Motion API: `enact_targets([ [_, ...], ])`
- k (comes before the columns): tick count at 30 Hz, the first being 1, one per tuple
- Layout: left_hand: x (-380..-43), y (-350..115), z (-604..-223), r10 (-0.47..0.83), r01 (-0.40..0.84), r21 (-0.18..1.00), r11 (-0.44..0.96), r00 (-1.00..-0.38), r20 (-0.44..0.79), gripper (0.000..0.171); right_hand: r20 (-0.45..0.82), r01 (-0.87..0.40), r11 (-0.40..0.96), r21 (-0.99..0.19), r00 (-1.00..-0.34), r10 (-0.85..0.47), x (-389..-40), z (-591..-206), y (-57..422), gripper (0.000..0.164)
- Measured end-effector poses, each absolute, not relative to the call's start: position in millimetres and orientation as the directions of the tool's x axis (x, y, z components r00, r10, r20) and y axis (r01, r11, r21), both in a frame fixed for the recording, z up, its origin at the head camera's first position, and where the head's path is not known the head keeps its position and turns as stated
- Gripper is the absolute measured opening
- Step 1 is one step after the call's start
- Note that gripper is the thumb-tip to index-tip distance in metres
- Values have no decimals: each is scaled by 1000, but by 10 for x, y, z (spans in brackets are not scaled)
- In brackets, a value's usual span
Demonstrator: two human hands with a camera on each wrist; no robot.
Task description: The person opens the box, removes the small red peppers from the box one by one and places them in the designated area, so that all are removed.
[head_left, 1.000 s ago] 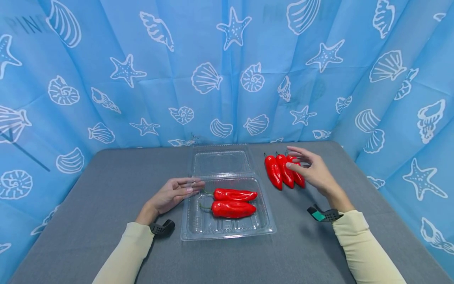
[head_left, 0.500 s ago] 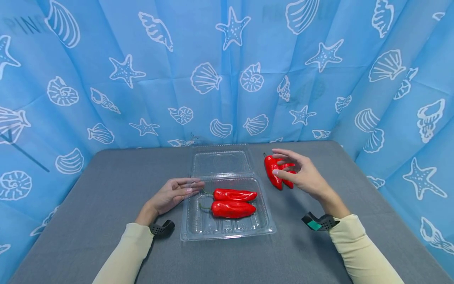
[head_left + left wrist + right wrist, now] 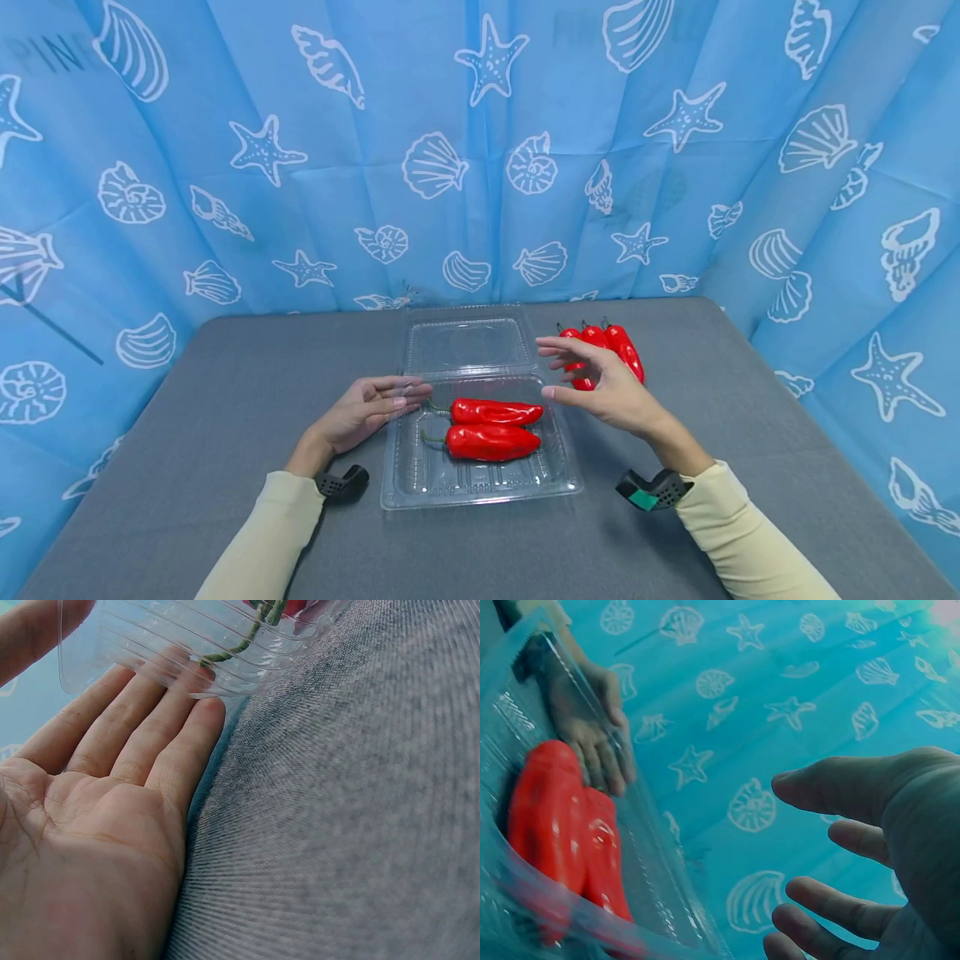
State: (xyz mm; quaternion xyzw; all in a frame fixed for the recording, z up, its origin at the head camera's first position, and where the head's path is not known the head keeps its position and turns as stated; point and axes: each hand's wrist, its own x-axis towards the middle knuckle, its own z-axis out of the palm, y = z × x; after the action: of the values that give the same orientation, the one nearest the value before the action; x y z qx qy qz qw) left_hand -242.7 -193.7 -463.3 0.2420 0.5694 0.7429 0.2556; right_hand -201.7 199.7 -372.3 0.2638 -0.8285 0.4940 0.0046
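Observation:
Two red peppers [image 3: 493,442] with green stems lie side by side in the base of a clear plastic clamshell box [image 3: 480,498], whose lid is folded back. My left hand [image 3: 363,412] is at the box's left rim. In the left wrist view its straight fingers [image 3: 124,742] touch the ribbed plastic wall, with the thumb apart from them. My right hand [image 3: 611,387] hovers near the box's right edge, fingers spread and thumb apart, holding nothing. Behind it, three more red peppers [image 3: 625,346] lie on the table, partly hidden by the hand.
A grey cloth covers the table [image 3: 247,392]. At its back hangs a blue curtain [image 3: 337,208] with white shells and starfish. The open lid [image 3: 468,342] lies towards the curtain.
My right hand has moved left and towards me, from over the three loose peppers to beside the box, with nothing in it. My left hand and the peppers have stayed put.

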Motion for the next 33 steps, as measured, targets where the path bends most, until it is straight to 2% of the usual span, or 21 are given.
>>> enact_targets([
  [10,-2428,-1935,-4628,654,-95,971,-218,-753,74,53,235,-438,295,-849,-814,-532,-1909,-3845,1733,66],
  [19,-2426,-1933,-4628,645,-108,972,-211,-762,55,51,260,-455,223,-862,-775,-576,-1822,-4011,1529,60],
  [33,-2427,-1932,-4624,646,-101,975,-199,-762,53,51,241,-549,377,-746,-751,-615,-1755,-4105,1398,62],
])
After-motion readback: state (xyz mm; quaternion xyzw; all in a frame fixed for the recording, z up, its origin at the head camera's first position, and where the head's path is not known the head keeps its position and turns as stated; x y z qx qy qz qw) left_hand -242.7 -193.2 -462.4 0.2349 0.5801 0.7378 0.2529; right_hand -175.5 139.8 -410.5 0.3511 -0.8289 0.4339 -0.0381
